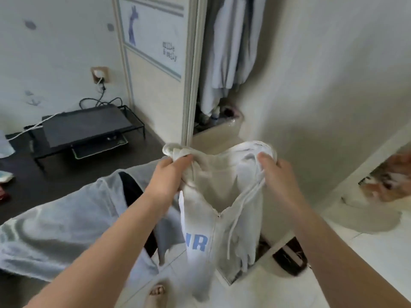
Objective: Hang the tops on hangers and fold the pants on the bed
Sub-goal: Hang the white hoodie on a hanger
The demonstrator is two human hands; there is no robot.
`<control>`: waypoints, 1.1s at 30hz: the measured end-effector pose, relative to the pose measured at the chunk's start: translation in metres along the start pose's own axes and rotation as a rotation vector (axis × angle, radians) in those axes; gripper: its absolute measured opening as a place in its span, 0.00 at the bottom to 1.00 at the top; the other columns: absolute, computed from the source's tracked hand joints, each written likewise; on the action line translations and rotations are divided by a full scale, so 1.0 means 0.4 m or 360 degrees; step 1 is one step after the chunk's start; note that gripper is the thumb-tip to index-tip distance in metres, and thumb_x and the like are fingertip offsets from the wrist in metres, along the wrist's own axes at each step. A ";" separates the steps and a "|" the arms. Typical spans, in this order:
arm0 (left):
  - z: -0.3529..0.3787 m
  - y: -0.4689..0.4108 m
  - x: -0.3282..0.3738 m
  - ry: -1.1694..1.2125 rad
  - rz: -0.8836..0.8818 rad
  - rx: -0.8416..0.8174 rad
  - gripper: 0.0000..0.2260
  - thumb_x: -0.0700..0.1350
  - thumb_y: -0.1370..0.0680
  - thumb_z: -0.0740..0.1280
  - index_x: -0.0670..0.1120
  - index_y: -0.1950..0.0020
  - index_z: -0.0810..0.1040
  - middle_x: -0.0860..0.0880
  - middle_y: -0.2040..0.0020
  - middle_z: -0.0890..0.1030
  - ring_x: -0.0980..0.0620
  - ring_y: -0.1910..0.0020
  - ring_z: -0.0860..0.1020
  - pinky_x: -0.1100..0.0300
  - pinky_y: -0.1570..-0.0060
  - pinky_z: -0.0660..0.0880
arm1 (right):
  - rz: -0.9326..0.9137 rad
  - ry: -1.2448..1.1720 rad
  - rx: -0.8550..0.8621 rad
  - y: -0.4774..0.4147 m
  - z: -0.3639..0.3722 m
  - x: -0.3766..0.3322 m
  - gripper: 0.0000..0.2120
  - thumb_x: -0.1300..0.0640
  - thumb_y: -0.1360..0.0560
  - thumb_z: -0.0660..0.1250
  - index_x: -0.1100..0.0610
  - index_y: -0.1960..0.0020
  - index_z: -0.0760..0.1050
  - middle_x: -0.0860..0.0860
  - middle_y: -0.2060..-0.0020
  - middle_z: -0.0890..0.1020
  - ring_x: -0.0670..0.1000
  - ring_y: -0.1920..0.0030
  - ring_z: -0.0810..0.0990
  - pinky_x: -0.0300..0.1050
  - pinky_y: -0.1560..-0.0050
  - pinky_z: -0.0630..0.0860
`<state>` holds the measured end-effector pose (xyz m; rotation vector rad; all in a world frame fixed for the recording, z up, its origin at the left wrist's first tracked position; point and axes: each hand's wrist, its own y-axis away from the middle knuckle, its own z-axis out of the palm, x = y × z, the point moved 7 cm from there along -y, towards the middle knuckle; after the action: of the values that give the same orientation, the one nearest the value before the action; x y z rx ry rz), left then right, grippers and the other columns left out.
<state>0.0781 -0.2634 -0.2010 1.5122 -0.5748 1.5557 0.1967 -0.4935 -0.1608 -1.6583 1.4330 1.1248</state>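
While the white zip hoodie (198,218) hangs in mid-air before the open wardrobe (153,85), left hand (169,176) clenched on bunched fabric at one shoulder, right hand (278,174) gripping the hood edge, drawstring (233,225) dangling.

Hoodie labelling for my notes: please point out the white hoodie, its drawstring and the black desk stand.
white hoodie (198,216), head view, front panel above the blue letters.
drawstring (230,232), head view, hanging cord's lower stretch.
black desk stand (86,125), head view, its flat top.
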 end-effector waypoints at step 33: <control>0.844 -0.518 1.401 0.0142 0.1079 -0.0911 0.03 0.40 0.20 0.64 0.46 0.50 0.71 0.44 0.61 0.76 0.47 0.63 0.77 0.53 0.55 0.77 | -0.0597 0.1074 0.1364 -0.505 -0.654 -1.206 0.16 0.53 0.23 0.63 0.58 0.67 0.67 0.55 0.70 0.76 0.58 0.66 0.76 0.47 0.62 0.75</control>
<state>0.5002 -0.2847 0.3395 0.8366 -1.4439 1.7182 0.4297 -0.4941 0.3754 -1.5719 1.5609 -0.3050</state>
